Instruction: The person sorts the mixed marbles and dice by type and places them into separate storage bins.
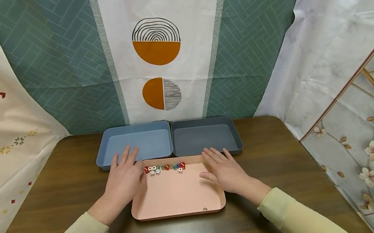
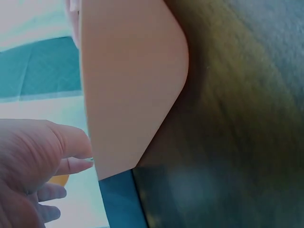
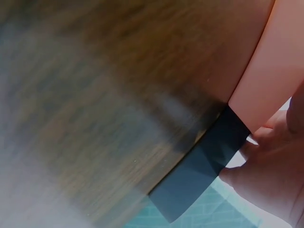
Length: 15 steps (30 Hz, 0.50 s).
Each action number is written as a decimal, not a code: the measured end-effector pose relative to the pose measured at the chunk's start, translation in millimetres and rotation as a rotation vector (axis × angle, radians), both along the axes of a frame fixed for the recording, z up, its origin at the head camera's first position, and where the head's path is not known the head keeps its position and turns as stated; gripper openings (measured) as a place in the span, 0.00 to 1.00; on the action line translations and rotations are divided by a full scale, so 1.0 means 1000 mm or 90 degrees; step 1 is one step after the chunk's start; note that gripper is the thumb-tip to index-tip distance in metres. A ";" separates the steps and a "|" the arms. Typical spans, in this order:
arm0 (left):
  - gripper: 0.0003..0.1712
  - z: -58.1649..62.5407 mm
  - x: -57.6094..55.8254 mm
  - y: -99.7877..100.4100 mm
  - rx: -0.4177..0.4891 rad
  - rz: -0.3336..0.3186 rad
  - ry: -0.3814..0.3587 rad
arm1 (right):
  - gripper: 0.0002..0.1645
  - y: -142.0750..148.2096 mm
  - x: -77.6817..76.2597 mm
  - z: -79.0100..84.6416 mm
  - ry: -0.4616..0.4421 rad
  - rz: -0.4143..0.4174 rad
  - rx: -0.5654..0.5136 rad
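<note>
Along the far wall of the pink tray point(image 1: 179, 196), red and white dice point(image 1: 167, 167) lay clustered. Whether the left hand point(image 1: 124, 180) beside them pinched one was unclear; the right hand point(image 1: 225, 169) spread loosely. Picking out seemed underway, next needing fingertip precision.

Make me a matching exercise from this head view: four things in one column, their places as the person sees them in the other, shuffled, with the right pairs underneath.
Things
1. light blue tray
2. dark grey tray
3. pink tray
4. red and white dice

Places
A. nearest the person of the three trays
B. in the back pair, on the right
C. lying inside a tray, near its far wall
D. in the back pair, on the left

Right pairs: 1-D, 2-B, 3-A, 4-C
</note>
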<state>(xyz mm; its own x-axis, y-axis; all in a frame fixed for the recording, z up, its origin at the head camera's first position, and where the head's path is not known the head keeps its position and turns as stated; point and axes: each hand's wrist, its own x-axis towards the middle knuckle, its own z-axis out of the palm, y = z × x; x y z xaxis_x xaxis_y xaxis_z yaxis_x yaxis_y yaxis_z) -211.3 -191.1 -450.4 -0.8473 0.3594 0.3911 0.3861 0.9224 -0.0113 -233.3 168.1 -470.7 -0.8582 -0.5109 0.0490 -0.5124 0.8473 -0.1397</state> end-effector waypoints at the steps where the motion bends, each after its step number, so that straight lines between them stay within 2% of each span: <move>1: 0.07 0.001 -0.001 -0.001 0.003 -0.003 0.004 | 0.51 0.000 0.000 0.000 0.003 0.002 0.000; 10: 0.09 0.006 -0.011 -0.013 0.047 -0.015 0.038 | 0.51 0.001 -0.001 -0.004 0.009 -0.001 0.009; 15: 0.08 0.011 -0.018 -0.020 0.052 -0.005 0.051 | 0.51 0.000 -0.001 -0.004 0.000 -0.006 0.015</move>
<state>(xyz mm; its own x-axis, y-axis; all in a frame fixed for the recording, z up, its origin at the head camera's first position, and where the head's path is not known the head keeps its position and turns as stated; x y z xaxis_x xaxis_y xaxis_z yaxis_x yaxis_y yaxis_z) -229.1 -211.5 -439.8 -0.8092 0.3299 0.4862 0.3941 0.9185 0.0326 -234.1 168.5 -474.9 -0.8632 -0.5036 0.0370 -0.5041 0.8554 -0.1190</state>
